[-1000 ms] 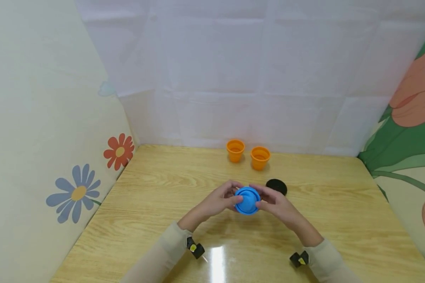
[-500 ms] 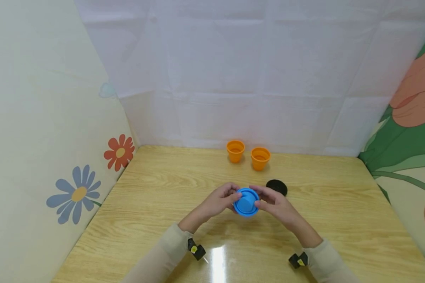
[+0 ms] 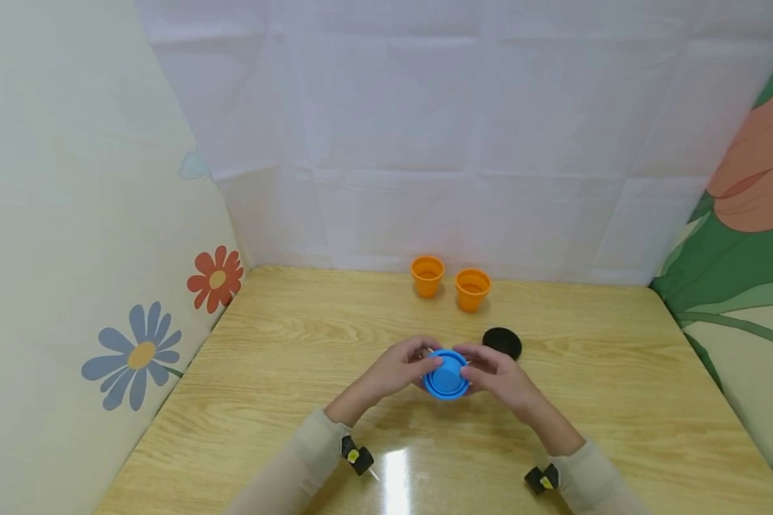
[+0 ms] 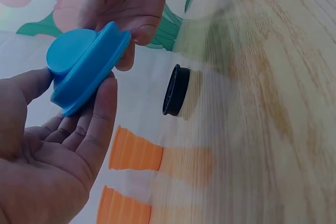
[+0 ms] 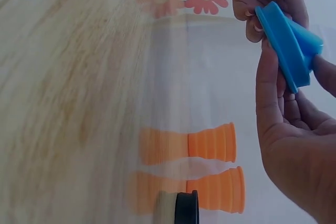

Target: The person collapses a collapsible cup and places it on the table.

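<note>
A blue collapsible cup [image 3: 447, 377], partly folded with its round base pushed out past the rings, is held above the table between both hands. My left hand [image 3: 396, 368] pinches its left side, thumb on the base and fingers behind the rim. On the other side my right hand [image 3: 505, 383] grips it the same way, thumb near the base's edge. In the left wrist view the cup [image 4: 89, 74] is seen side-on, its base standing out from the wide rim. The right wrist view also shows the cup [image 5: 289, 45] between the fingertips of both hands.
Two orange collapsible cups [image 3: 428, 277] [image 3: 472, 290] stand unfolded near the back of the wooden table [image 3: 309, 315]. A flat black round piece [image 3: 502, 344] lies just beyond my right hand. A white cloth [image 3: 386, 143] hangs behind the table.
Both hands and the blue cup have drifted slightly toward my body. The cup's base, which looked tilted and bulging, now sits more evenly centred within the rings.
</note>
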Tool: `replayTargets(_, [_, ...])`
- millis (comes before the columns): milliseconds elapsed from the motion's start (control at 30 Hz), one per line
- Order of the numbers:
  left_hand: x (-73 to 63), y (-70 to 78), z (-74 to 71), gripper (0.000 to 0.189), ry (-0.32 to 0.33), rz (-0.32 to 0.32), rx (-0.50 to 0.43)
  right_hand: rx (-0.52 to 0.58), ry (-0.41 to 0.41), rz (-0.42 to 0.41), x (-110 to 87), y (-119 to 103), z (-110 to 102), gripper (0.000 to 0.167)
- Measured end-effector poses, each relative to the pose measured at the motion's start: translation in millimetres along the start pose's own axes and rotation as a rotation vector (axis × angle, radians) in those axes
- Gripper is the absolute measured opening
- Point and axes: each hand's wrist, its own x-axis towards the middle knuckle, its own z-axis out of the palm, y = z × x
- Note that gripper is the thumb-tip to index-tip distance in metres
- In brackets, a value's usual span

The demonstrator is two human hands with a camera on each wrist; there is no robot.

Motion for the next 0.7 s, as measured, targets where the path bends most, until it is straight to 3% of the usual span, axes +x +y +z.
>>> replayTargets(333, [1.1,-1.1,1.8,0.037,-0.036,-0.039,0.071,-0.070,0.040,0.050,0.6,-0.3,1.3,0.048])
replayTargets(700, [4.4,-2.4,5.8,0.030,0.003,0.004,0.131,-0.090,0.049,0.035,1.0,2.4,2.1,0.046])
